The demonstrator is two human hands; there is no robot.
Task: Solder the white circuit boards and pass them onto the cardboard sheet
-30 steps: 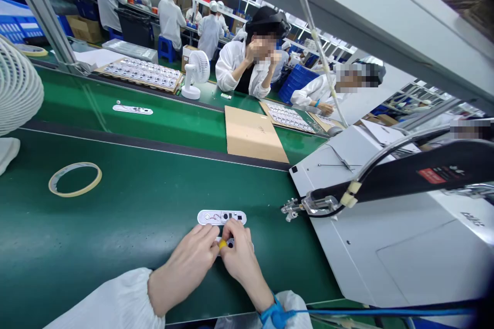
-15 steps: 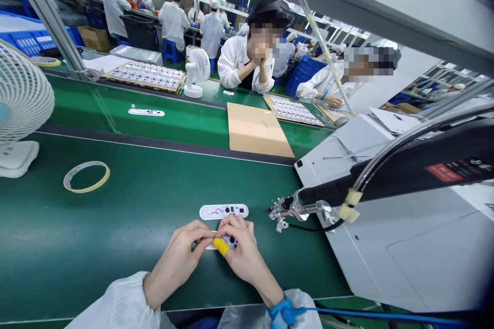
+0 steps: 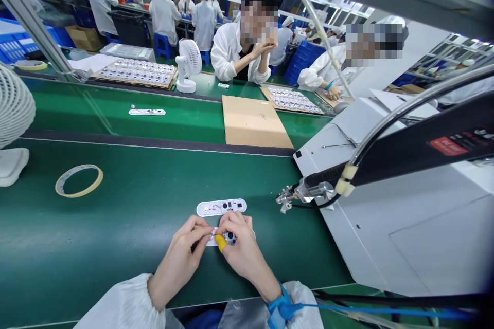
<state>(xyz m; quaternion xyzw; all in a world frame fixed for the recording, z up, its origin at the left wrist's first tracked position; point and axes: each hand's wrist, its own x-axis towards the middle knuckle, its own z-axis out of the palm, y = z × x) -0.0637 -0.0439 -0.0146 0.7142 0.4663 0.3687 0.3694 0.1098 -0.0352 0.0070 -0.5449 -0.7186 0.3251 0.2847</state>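
Observation:
A white elongated panel with small electronic parts (image 3: 230,237) lies flat on the green bench, partly covered by my fingers. My left hand (image 3: 186,248) pinches something small at the panel's left end, too tiny to name. My right hand (image 3: 240,241), with a yellow finger cot on one finger, closes over the panel's middle, its fingertips close to the left ones; what they grip is hidden. Just beyond my fingers lies a second white panel (image 3: 216,208), with a wire and black components showing.
A soldering-type machine arm with a metal tip (image 3: 289,196) juts in from the right. A tape roll (image 3: 79,181) lies at left near a white fan (image 3: 13,113). Across a dark rail are a conveyor with another panel (image 3: 147,111), cardboard (image 3: 254,122) and seated co-workers.
The view has shifted slightly. My hands stay at the near panel with fingertips pinched, moving very little. The co-worker opposite has changed the position of their hands.

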